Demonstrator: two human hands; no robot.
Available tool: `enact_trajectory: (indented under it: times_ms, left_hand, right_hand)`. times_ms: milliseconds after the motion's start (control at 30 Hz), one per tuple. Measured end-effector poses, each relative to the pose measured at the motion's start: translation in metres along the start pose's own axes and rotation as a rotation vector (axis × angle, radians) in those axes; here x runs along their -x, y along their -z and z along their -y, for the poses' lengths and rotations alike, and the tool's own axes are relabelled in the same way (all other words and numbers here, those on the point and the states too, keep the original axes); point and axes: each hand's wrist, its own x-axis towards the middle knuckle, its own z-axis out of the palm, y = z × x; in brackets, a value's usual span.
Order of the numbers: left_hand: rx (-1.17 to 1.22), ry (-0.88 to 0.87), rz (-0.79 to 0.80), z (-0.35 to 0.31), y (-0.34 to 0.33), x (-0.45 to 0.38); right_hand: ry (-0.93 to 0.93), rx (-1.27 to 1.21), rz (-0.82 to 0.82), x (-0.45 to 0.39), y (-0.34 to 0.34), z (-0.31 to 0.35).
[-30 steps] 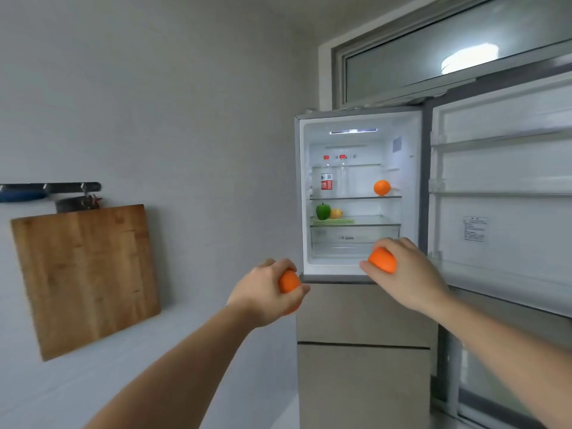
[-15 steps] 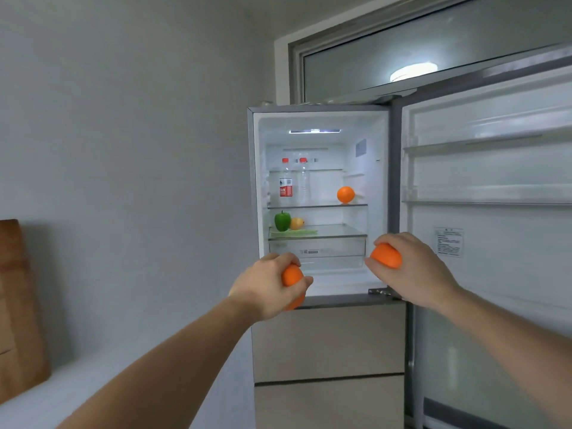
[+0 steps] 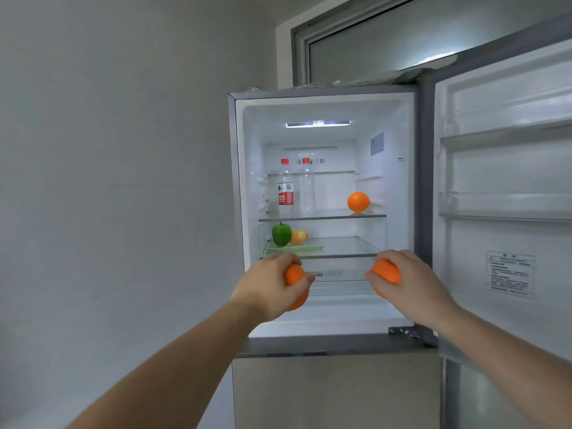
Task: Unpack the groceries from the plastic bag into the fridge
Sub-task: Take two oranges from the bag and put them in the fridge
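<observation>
Orange fruit fills both hands in front of the open fridge (image 3: 235, 212). The left hand (image 3: 269, 286) has its fingers curled round one orange (image 3: 294, 278), the thumb wrapped across its front, and the right hand (image 3: 411, 286) grips a second orange (image 3: 387, 274) the same way, fingers clamped over the top. Both are held level with the clear drawer (image 3: 337, 274) at the bottom of the lit compartment, just outside its opening and apart from each other.

Inside, a third orange (image 3: 358, 201) sits on the upper glass shelf (image 3: 325, 215) toward the right wall. On the same shelf, at the back left, two clear bottles with red caps stand upright side by side: the labelled bottle (image 3: 285, 190) and the plain bottle (image 3: 306, 188). On the lower glass shelf (image 3: 349, 247) a green pepper (image 3: 281, 233) stands touching a yellow fruit (image 3: 299, 236), perhaps a lemon, with a flat pale-green item (image 3: 294, 248) lying in front of them, too blurred to name.

The fridge door (image 3: 507, 212) is swung wide to the right, showing its door racks and a printed sticker (image 3: 510, 274).
</observation>
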Motion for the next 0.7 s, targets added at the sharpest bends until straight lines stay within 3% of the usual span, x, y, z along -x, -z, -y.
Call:
enact_trajectory:
  times_ms: [267,367,700]
  left_hand:
    - [0.126,-0.095,-0.057,0.059,-0.021,-0.113]
    - [0.234,-0.119,0.007,0.079,-0.030,-0.153]
    - [0.232,-0.250,-0.007,0.108,-0.049,-0.273]
  right_hand:
    - [-0.002,0.098,-0.003,-0.089,-0.045,-0.013]
    - [-0.025,0.130,-0.022,-0.125,-0.066,-0.011]
    - [-0.044,0.095,-0.047,-0.232,-0.117,-0.026]
